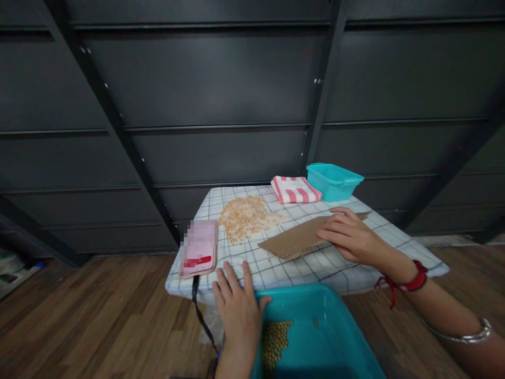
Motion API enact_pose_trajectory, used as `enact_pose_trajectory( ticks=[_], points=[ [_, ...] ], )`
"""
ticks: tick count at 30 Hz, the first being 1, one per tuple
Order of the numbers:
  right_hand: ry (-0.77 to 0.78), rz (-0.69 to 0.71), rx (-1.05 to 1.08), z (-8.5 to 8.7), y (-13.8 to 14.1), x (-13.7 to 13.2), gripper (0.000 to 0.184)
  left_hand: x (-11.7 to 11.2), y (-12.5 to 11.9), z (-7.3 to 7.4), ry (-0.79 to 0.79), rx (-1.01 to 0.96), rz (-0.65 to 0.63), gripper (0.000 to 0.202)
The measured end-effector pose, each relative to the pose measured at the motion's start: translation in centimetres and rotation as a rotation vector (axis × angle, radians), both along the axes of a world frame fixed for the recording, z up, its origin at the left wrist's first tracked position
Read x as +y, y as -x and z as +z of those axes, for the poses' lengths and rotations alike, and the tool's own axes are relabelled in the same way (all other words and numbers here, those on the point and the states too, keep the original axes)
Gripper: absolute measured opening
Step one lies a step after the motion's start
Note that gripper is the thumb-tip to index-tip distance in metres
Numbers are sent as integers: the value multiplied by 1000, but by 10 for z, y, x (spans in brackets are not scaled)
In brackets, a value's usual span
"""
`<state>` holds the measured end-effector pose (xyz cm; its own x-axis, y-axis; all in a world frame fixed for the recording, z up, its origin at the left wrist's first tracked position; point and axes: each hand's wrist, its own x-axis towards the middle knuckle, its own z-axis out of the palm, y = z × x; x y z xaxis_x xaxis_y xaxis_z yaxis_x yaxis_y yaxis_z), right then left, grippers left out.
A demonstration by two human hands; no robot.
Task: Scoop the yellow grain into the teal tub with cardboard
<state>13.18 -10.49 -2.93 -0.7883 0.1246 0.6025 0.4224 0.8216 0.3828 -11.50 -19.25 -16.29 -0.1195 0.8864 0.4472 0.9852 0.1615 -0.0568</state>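
My left hand [236, 305] lies flat with fingers spread on the near edge of the checked tablecloth [347, 273], its thumb against the rim of a large teal tub [315, 295] holding some yellow beans [274, 342]. My right hand [349, 234] rests fingers together and flat on a brown cardboard sheet [294, 239]. A pile of yellow beans [244, 216] is spread on the cloth just left of the cardboard.
A pink phone [198, 247] with a dark strap lies at the table's left side. A folded red-and-white striped towel [295, 189] and a small teal tub [333, 180] sit at the back. Dark metal wall behind; wooden floor around.
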Motion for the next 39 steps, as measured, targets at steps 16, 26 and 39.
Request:
enact_pose_trajectory(
  ticks=[16, 26, 39],
  points=[
    [41, 151, 91, -12, 10, -4, 30, -1, 3, -5, -30, 52, -9, 100],
    [8, 137, 178, -28, 8, 3, 31, -3, -2, 2, -20, -52, -12, 95],
    [68, 82, 48, -5, -5, -3, 35, -2, -1, -2, 15, 27, 20, 88]
  ],
)
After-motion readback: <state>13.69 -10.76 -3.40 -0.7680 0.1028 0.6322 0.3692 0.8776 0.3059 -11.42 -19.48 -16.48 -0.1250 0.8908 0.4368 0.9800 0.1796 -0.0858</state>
